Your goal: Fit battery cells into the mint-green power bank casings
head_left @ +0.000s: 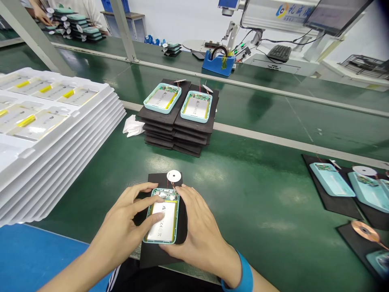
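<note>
nearest the camera, the left hand [127,227] and right hand [199,235] meet over a pale green case [162,216] that lies open on a black foam pad [182,227] at the near edge of the green table [258,202]. the left hand rests from the left, its fingers [152,221] spread narrowly and pressing flat on the silver battery [162,221] inside the case. the right hand cups the case's right side, fingers together along the rim, thumb under the near edge; a blue wristband [246,275] circles its wrist. neither hand lifts the case. thin red wires run from the case's far end to a white disc [174,176] lying on the far part of the pad.

further back, near the middle of the table, a stack of black pads [176,134] carries two more open cases [162,98] side by side, each with a battery inside. a white cloth [133,125] lies just beside the stack on its left. at the left, a pile of white trays [60,138] holds batteries with yellow strips. at the right, more pads bear green cases [331,179], a white disc and a copper coil [364,231]. beyond a pale divider strip sit a blue tape holder [219,63] and a keyboard [279,52]. another person's hand [41,14] works at stacked cases in the far left corner.
</note>
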`<state>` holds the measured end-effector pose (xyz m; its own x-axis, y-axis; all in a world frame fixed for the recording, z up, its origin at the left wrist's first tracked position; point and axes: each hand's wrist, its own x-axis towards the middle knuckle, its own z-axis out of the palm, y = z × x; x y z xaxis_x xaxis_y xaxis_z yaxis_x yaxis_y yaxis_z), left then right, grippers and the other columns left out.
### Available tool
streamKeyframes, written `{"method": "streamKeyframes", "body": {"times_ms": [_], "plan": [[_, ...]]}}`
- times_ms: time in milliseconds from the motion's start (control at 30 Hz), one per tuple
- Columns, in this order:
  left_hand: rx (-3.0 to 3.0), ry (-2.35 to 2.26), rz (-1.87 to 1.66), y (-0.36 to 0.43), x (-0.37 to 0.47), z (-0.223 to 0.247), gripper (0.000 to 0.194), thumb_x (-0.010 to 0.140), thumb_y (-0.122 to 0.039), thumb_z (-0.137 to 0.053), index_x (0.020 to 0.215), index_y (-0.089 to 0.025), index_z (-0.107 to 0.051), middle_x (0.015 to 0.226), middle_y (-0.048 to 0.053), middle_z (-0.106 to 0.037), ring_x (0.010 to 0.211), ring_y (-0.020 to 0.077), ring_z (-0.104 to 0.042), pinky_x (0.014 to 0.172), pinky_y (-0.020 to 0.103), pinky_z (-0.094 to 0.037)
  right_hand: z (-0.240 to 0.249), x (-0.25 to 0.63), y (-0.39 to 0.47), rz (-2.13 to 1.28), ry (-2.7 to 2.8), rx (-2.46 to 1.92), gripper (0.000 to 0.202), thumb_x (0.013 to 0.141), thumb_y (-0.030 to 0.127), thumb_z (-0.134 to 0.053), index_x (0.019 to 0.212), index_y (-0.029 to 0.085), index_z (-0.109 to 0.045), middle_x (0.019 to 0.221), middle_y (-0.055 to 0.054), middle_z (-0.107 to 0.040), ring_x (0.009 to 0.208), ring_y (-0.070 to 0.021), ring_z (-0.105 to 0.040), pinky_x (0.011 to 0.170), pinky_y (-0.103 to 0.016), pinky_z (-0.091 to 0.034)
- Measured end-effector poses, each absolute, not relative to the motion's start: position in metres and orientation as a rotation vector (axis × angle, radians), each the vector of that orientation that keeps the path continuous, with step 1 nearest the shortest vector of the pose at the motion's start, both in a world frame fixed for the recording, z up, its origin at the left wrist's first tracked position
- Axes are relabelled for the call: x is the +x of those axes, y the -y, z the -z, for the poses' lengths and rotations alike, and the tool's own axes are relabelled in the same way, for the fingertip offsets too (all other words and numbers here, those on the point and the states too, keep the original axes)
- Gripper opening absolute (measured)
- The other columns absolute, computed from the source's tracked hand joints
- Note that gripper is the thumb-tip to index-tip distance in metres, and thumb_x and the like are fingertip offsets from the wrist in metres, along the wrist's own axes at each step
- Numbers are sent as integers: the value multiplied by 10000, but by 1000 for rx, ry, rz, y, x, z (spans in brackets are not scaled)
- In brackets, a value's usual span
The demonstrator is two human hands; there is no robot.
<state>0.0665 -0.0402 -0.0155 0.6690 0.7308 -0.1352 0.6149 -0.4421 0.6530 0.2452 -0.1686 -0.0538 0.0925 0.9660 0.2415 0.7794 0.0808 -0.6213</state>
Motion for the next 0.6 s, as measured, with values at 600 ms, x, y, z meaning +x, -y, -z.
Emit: {"method": "streamKeyframes", "body": {"times_ms": [600], "plan": [[1619,-1245,-438,57,43,22,559,922,-648,-616,1349,-302,-515,1471,98,-545,1282,297,-623,1037,476,-578,51,221,201,34,1953,-1712,560,950,63,-596,1501,95,-498,1606,-241,-402,1538,-413,-290,1079,-602,-540]]}}
